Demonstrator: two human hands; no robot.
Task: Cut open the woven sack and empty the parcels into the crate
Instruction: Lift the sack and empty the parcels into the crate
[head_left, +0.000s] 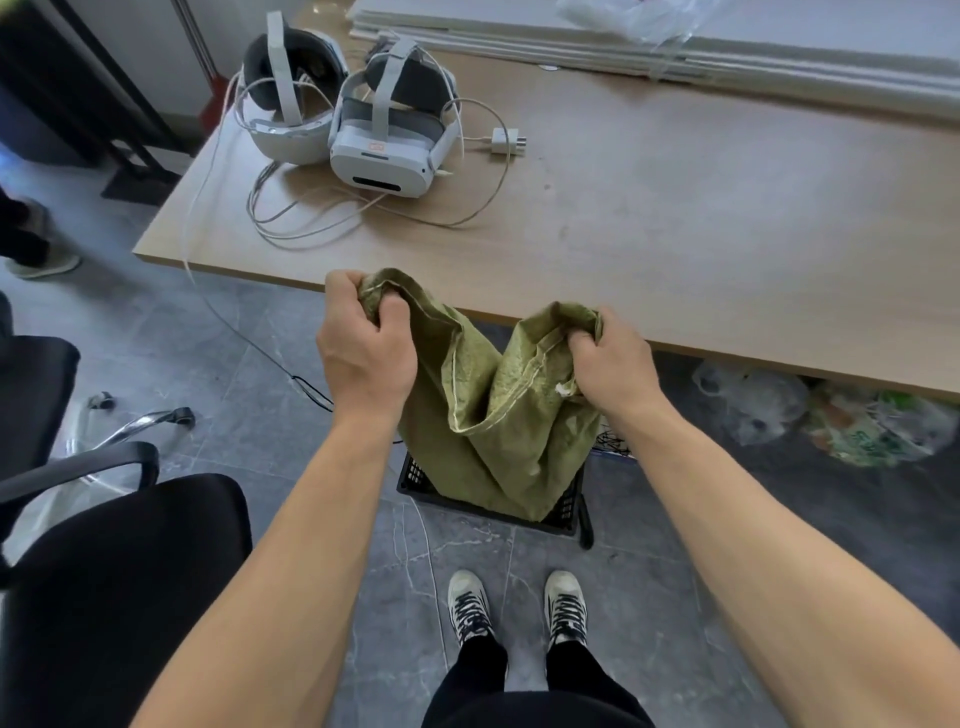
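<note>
Both hands grip the green sack (493, 410): left hand (366, 343) on one top corner, right hand (608, 356) on the other. The sack hangs down into the black crate (563, 512) on the floor, by the bench (675, 218).

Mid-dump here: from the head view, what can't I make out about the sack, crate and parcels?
- Parcels: none visible; the green sack hangs down into the black crate and covers its inside.
- Sack mouth and any cut: hidden, the lower end sits inside the crate.
- Crate: only the near rim and left corner show; the rest is behind the sack.
- Fingers of left hand and right hand: partly buried in bunched cloth.
</note>
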